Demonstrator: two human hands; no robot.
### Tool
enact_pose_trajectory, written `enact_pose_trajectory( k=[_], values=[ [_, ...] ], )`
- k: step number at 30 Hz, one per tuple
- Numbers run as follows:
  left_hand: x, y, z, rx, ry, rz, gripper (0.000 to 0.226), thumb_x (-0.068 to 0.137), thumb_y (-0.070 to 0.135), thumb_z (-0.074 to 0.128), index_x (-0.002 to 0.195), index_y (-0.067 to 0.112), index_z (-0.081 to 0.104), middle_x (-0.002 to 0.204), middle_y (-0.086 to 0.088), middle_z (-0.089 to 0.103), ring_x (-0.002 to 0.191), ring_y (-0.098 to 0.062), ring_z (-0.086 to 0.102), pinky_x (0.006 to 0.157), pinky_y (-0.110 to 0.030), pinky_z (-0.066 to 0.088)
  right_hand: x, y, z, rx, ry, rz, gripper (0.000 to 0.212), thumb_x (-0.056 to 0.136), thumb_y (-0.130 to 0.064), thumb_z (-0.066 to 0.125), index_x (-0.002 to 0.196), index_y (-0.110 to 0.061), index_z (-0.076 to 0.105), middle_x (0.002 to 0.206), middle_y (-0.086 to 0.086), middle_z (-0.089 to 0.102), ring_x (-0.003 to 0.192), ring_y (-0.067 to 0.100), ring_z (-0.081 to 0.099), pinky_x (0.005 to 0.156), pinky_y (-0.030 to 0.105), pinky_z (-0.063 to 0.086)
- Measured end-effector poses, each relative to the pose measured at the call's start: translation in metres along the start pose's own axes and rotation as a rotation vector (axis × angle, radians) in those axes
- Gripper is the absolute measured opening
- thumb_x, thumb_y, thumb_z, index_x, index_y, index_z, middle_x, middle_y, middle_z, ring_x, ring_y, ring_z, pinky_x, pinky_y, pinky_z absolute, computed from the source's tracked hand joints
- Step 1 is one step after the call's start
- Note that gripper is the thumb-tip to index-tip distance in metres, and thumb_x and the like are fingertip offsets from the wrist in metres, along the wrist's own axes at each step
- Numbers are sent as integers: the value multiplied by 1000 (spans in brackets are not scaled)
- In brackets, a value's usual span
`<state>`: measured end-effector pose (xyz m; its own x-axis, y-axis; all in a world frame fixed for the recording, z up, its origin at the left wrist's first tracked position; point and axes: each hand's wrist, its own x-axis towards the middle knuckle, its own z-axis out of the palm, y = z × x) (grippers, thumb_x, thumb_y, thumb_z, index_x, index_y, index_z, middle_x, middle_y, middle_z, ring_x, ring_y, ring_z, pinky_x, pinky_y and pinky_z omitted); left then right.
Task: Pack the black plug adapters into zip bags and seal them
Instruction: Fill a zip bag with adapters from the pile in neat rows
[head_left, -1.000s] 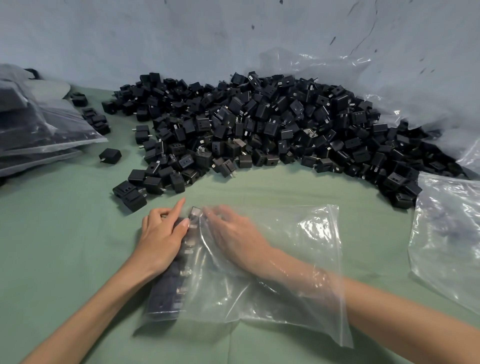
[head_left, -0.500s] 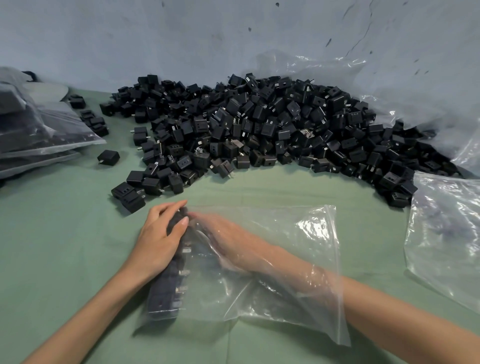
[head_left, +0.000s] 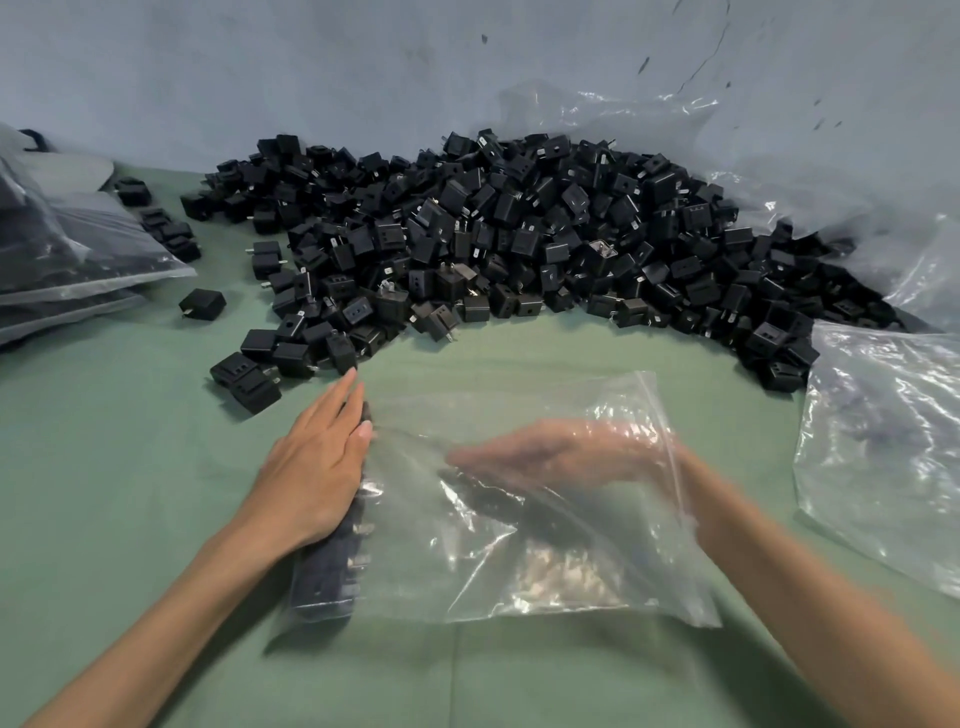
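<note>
On the green-covered desk (head_left: 130, 467), close to the person, lies a clear zip bag (head_left: 519, 519) with its mouth turned to the right. Left hand (head_left: 311, 478) lies flat, fingers straight and together, pressing through the plastic onto a row of black plug adapters (head_left: 327, 566) lined up along the bag's left edge. Right hand (head_left: 550, 457) is inside the bag, reaching in through the mouth; it is blurred, held flat with the fingers extended toward the left, and I cannot tell whether it grips anything. Beyond the bag, a big heap of loose adapters (head_left: 519, 239) stretches across the desk against the pale wall (head_left: 311, 62), with a few strays at its left fringe, one single adapter (head_left: 202, 304) lying apart. Filled bags (head_left: 67, 260) are stacked at the far left. A crumpled clear bag (head_left: 883, 441) sits at the right, and more loose plastic sheeting (head_left: 779, 156) rises behind the heap.
</note>
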<state>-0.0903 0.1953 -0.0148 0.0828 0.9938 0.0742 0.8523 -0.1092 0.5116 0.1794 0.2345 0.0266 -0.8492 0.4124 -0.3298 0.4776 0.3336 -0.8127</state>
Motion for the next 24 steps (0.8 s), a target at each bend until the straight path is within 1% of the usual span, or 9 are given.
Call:
enact_pose_trajectory(
  k=[2,4,6,9,10,12,16,19,24],
  values=[
    [1,0,1,-15,-7,-7,54,101,34,26,152,21,17,158,18,6,145,-5,11,118,-38,17,-54,3,-28,21,-48,112,33,97,-12,45,124,-27,58,125,-14,61,114,5,59,94,24,49],
    [1,0,1,-25,-15,-19,55,101,35,24,153,21,16,158,17,7,145,-5,10,118,-38,17,-103,4,-56,25,119,240,33,95,-8,53,94,-33,74,97,-10,73,85,1,67,71,24,53],
    [0,1,1,-23,-26,-26,57,100,38,22,153,23,13,159,17,6,145,-5,10,118,-38,17,-120,5,-85,-49,523,338,25,91,-12,59,82,-30,74,81,-5,72,69,3,61,63,25,44],
    [0,2,1,-23,-33,-31,58,99,39,20,153,23,12,159,17,6,144,-5,10,117,-41,18,-73,4,-119,18,1117,281,10,92,-18,59,93,-21,69,78,-7,69,68,5,58,62,19,45],
    [0,2,0,-24,-33,-32,58,99,40,20,153,23,11,159,17,6,144,-5,10,117,-41,18,-44,-2,-125,-39,1104,278,9,92,-20,58,97,-21,66,84,-6,69,72,4,62,63,19,49],
    [0,2,0,-23,-36,-34,58,98,41,19,153,24,10,159,17,6,144,-5,10,118,-40,17,14,-13,-128,-273,805,303,20,92,-27,58,111,-23,60,104,-2,68,83,6,65,70,20,53],
    [-1,2,0,-35,-36,-39,57,99,40,20,153,25,11,159,17,7,144,-5,10,118,-39,17,104,-10,-117,-653,454,411,50,90,-42,58,131,-15,48,133,11,44,119,29,48,96,41,43],
    [-1,3,-1,-58,-20,-38,55,100,37,24,153,23,15,159,14,13,144,-7,14,117,-40,18,128,-1,-102,-699,516,451,52,84,-50,63,114,-10,51,116,7,44,101,28,49,79,38,42],
    [-2,6,-3,-71,-25,-41,55,101,35,26,153,21,16,159,10,15,144,-10,16,117,-42,18,101,-13,-94,-709,632,265,25,75,-34,72,77,-14,57,76,4,56,78,22,51,54,30,30]
  ],
)
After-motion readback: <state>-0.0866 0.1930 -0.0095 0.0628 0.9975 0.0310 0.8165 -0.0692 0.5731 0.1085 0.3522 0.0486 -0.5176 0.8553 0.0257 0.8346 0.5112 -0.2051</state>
